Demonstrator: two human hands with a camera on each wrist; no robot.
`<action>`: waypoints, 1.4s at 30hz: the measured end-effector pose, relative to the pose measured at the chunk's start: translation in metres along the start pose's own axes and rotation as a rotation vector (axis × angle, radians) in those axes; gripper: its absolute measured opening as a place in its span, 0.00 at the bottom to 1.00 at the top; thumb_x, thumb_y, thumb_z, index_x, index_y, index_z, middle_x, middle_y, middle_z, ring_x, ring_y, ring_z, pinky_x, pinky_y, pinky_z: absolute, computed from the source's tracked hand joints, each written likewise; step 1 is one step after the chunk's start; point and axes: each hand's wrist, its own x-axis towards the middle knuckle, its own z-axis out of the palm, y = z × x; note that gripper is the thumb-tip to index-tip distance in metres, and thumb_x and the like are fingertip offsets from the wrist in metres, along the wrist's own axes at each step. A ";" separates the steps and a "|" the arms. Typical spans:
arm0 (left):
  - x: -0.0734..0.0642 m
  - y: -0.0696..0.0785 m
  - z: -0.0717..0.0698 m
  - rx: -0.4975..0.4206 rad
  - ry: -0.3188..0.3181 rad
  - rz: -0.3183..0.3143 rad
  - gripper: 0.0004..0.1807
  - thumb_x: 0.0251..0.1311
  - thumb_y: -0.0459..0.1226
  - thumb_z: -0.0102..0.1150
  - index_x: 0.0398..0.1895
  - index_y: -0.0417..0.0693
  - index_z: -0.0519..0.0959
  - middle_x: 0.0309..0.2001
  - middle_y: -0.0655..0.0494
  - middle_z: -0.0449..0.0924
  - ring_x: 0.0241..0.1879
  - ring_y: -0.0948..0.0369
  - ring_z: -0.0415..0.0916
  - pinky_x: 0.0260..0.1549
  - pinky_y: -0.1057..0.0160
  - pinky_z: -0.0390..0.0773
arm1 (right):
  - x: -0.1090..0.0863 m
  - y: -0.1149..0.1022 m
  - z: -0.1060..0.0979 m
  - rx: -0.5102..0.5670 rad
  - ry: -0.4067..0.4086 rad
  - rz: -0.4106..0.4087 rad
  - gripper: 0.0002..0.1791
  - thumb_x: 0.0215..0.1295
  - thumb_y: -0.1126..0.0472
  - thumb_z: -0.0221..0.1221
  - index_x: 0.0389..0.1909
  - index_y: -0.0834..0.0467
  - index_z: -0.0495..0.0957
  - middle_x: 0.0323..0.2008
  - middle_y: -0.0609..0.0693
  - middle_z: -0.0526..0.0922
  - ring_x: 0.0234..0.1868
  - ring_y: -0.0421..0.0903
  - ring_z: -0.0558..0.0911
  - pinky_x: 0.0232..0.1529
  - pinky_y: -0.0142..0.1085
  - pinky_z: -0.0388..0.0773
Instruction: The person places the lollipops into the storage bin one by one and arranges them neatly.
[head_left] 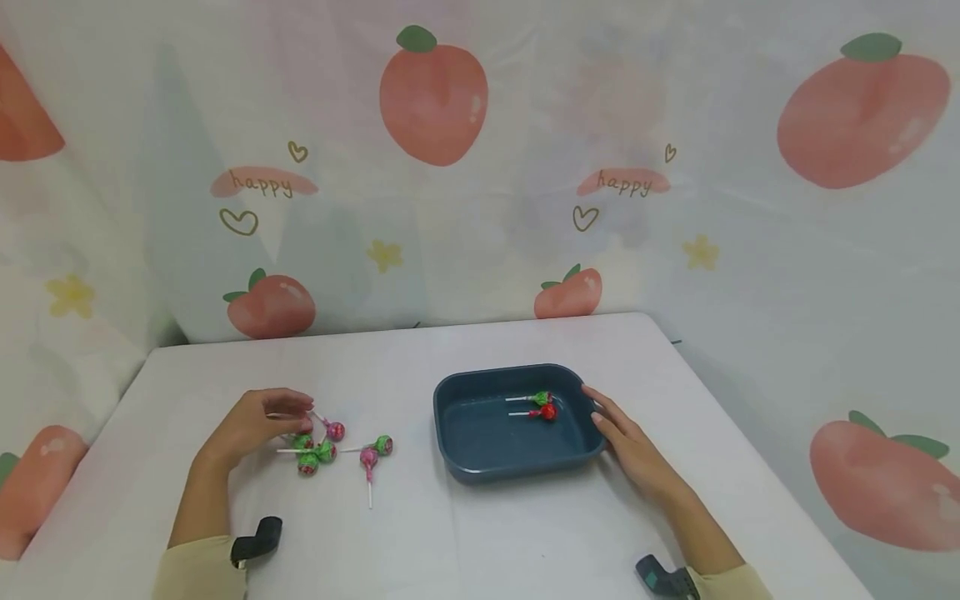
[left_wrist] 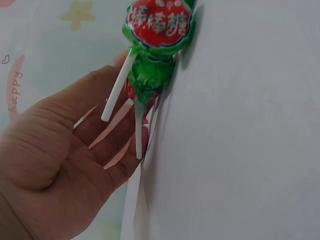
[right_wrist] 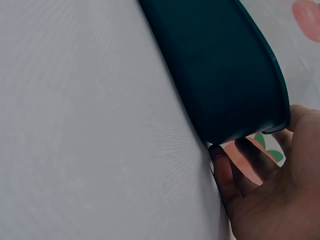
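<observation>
My left hand (head_left: 258, 421) reaches over a cluster of lollipops at the left of the table, its fingers bent and its fingertips close among them. In the left wrist view, green-wrapped lollipops (left_wrist: 160, 25) with white sticks hide the fingertips, so I cannot tell whether they pinch one. A pink lollipop (head_left: 335, 431) lies just beyond the fingertips. My right hand (head_left: 637, 454) touches the right end of a dark blue tray (head_left: 510, 475) with extended fingers. In the right wrist view, the fingers rest near the tray's outer wall (right_wrist: 225, 75) and rim.
Inside the tray lie a green lollipop (head_left: 542, 398) and a red lollipop (head_left: 548, 412), sticks pointing left. Between cluster and tray are another green lollipop (head_left: 384, 445) and a pink one (head_left: 368, 457). A peach-patterned cloth (head_left: 480, 233) hangs behind the white table (head_left: 405, 550).
</observation>
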 end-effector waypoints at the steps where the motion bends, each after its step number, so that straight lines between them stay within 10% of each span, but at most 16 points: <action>1: -0.001 -0.001 -0.001 0.006 0.000 0.000 0.24 0.60 0.43 0.76 0.57 0.43 0.84 0.50 0.52 0.86 0.53 0.52 0.82 0.54 0.53 0.77 | 0.000 0.000 0.000 -0.004 0.001 0.002 0.29 0.84 0.46 0.45 0.81 0.45 0.58 0.81 0.57 0.52 0.80 0.63 0.50 0.70 0.61 0.55; 42: -0.005 -0.001 0.001 0.132 0.032 -0.030 0.18 0.60 0.42 0.76 0.51 0.45 0.88 0.47 0.49 0.86 0.54 0.45 0.77 0.55 0.36 0.72 | -0.001 0.000 0.000 -0.014 0.008 -0.007 0.29 0.84 0.46 0.45 0.81 0.44 0.58 0.81 0.55 0.53 0.80 0.63 0.49 0.71 0.62 0.53</action>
